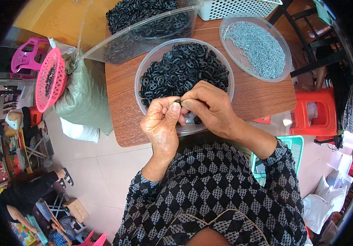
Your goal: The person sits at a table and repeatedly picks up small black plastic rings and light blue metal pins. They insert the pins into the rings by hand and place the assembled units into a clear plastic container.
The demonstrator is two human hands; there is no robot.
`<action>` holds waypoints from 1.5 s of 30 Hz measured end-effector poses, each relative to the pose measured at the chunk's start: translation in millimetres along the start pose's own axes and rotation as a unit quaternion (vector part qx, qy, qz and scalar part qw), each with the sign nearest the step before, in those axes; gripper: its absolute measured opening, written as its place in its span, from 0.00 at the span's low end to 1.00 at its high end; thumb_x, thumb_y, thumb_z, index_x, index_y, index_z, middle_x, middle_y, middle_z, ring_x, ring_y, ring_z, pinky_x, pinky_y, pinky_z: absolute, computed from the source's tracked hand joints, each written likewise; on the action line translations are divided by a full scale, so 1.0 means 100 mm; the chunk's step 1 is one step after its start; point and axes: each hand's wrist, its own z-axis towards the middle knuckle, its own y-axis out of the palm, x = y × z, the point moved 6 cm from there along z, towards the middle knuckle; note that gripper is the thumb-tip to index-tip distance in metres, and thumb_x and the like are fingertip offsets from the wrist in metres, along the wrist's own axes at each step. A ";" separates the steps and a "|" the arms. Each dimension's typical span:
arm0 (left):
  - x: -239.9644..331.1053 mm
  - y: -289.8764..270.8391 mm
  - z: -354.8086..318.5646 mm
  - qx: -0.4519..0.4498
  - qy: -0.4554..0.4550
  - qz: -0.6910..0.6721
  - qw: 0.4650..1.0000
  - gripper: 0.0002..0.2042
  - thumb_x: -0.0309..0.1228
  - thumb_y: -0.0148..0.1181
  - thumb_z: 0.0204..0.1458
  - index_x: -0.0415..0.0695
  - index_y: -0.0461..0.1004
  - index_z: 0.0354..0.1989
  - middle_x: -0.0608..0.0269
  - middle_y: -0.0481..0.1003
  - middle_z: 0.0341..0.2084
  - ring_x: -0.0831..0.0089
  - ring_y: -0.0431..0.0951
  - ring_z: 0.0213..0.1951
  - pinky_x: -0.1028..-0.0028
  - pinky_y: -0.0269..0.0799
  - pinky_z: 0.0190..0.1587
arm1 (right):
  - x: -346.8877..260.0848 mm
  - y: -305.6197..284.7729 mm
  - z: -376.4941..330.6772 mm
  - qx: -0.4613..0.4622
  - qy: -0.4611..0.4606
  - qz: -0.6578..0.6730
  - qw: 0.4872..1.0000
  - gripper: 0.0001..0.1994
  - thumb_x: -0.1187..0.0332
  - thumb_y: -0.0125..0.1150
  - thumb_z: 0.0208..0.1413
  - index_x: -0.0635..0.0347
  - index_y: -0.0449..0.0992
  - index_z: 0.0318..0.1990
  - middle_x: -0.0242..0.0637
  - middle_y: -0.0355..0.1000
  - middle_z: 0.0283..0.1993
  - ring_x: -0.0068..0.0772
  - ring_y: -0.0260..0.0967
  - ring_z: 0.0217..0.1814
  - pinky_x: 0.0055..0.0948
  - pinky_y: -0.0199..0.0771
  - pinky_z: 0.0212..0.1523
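Over the near rim of a round clear tub, both hands meet fingertip to fingertip. My left hand pinches a small black plastic piece between thumb and fingers. Close against it, my right hand is closed in a pinch; whatever its fingertips hold is too small to make out. The tub is heaped with black oval plastic pieces that have holes in them. To the right of the tub, a shallow clear dish holds a spread of small silvery screws.
All this stands on a brown wooden table. Behind the tub, a clear bin contains more black pieces, beside a white perforated basket. A pink basket tops sacks at left. Right are a red stool and green crate.
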 end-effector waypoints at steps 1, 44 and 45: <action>0.01 -0.01 0.00 0.001 0.002 0.005 1.000 0.03 0.21 0.53 0.54 0.34 0.70 0.33 0.61 0.74 0.23 0.83 0.69 0.22 0.85 0.66 0.25 | 0.00 0.00 0.01 -0.001 0.014 0.006 1.000 0.03 0.73 0.57 0.47 0.61 0.71 0.26 0.35 0.67 0.23 0.36 0.63 0.25 0.32 0.63 0.27; 0.03 -0.22 0.10 0.045 -0.030 -0.005 0.999 0.08 0.21 0.52 0.54 0.32 0.69 0.41 0.55 0.75 0.24 0.78 0.72 0.20 0.82 0.69 0.23 | 0.15 0.34 -0.01 -0.280 -0.124 -0.303 0.903 0.08 0.76 0.59 0.32 0.63 0.69 0.25 0.39 0.64 0.27 0.38 0.61 0.32 0.34 0.65 0.31; 0.02 -0.22 0.10 0.042 -0.032 -0.009 0.999 0.08 0.21 0.52 0.54 0.32 0.70 0.41 0.55 0.75 0.24 0.78 0.71 0.20 0.82 0.69 0.23 | 0.14 0.29 0.00 -0.256 -0.112 -0.272 0.921 0.07 0.77 0.59 0.34 0.63 0.69 0.25 0.38 0.64 0.28 0.37 0.62 0.31 0.33 0.65 0.31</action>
